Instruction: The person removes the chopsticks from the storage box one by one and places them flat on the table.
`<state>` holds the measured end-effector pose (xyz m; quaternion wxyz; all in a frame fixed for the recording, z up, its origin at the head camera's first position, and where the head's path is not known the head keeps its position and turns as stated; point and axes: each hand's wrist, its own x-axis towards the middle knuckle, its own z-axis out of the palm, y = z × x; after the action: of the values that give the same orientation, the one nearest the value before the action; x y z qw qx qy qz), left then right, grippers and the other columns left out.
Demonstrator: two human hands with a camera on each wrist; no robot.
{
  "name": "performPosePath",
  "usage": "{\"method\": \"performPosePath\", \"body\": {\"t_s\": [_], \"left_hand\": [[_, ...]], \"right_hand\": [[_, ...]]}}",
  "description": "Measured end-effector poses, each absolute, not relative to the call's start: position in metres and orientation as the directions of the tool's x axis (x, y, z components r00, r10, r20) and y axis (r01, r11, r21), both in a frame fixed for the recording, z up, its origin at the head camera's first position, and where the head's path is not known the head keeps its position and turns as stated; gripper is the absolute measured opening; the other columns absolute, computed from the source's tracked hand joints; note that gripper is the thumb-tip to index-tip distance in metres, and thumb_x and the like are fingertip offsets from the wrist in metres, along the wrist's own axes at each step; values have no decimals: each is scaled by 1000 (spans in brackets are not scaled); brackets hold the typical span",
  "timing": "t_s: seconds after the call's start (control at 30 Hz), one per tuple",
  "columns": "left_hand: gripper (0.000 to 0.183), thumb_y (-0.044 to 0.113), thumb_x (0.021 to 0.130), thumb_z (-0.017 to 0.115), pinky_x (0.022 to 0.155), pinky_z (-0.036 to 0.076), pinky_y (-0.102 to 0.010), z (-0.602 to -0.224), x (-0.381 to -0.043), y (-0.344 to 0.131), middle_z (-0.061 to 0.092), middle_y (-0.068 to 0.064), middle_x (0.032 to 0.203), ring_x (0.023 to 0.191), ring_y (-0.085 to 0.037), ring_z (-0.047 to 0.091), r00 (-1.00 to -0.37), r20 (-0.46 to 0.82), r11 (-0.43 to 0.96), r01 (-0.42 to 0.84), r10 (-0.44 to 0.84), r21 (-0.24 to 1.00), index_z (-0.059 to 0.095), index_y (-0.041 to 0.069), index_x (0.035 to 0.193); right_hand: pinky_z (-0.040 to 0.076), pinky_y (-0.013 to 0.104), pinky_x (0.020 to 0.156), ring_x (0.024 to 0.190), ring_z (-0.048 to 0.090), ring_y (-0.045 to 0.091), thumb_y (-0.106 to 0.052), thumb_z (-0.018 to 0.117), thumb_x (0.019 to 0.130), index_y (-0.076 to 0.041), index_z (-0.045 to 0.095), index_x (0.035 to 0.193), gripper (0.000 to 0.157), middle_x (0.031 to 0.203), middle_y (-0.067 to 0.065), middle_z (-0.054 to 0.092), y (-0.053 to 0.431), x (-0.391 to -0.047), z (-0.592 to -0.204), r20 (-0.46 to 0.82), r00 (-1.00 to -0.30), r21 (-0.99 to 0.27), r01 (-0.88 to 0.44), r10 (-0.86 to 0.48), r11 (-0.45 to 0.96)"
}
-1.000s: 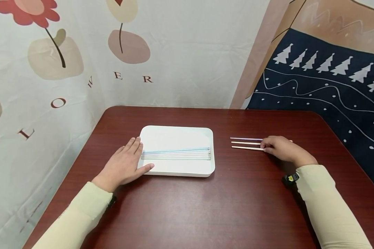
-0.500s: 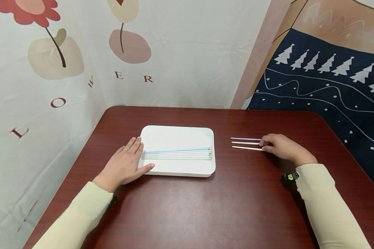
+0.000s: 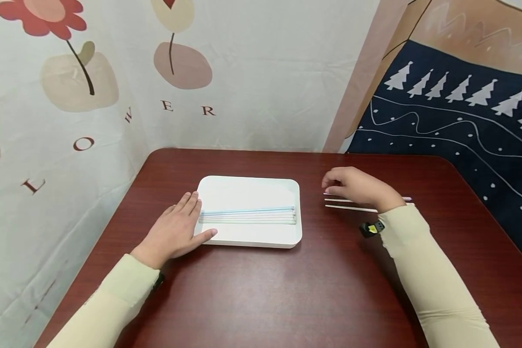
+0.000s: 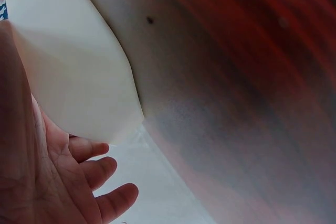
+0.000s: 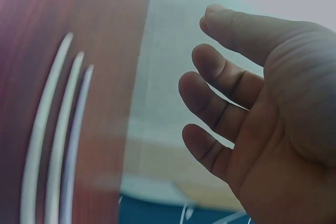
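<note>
My left hand (image 3: 174,232) lies with straight fingers along the left rim of a white rectangular tray (image 3: 248,188), its thumb over the front left corner. In the left wrist view, its fingers (image 4: 118,203) touch the tray's side. Several thin, pale blue, pinkish and greenish sticks (image 3: 248,215) lie side by side in the tray. My right hand (image 3: 358,186) hovers above three slim sticks on the table, one purple and two cream (image 3: 350,208), seen close as tapered sticks (image 5: 58,140) in the right wrist view. Its fingers are loosely bent and hold nothing.
A dark red-brown table (image 3: 261,295) bears everything. Behind it hangs a pale cloth (image 3: 269,72) with flowers and letters. At the right is a dark blue cloth (image 3: 443,121) with white trees.
My right hand has lifted from the right part of the three sticks and moved left toward their left ends. The sticks stay in place. My left hand keeps its place at the tray.
</note>
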<state>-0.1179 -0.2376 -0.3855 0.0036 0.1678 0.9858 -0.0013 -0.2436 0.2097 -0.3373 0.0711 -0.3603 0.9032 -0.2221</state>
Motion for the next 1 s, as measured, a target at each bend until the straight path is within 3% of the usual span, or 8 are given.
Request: {"method": "performPosePath", "body": {"t_s": [0.27,0.63,0.87,1.0], "left_hand": [[95,69,96,40,112,30,-57,-385,-117,-236,25,-26,158,146,-41,22,-942,11,942,336,336,-4,35,-11,148],[96,70,95,39,112,29,-57,-382,-118,-235,25,-26,158,147,-41,21,-941,8,941,338,338,-17,35,-11,148],[97,70,95,39,113,29,-57,-384,-116,-236,24,-26,159,147,-41,20,-944,-4,944,330,330,-12,34,-10,149],[96,70,95,40,112,30,-57,-384,-116,-236,24,-26,158,147,-41,21,-944,1,944,329,329,-12,35,-11,148]], "right_hand": [[51,32,78,87,57,15,-13,67,96,-16,71,101,7,98,-5,64,156,-251,-327,18,-667,-472,-662,-745,582],[50,32,79,89,56,15,-15,66,97,-14,71,103,8,100,-5,64,103,-252,-333,1,-616,-510,-678,-788,529],[47,30,72,80,54,12,-13,65,95,-15,69,98,5,86,-4,60,71,-251,-346,-4,-545,-546,-701,-838,458],[46,28,72,79,54,11,-12,65,95,-18,68,95,7,83,-4,59,54,-251,-356,-50,-538,-557,-684,-841,471]]}}
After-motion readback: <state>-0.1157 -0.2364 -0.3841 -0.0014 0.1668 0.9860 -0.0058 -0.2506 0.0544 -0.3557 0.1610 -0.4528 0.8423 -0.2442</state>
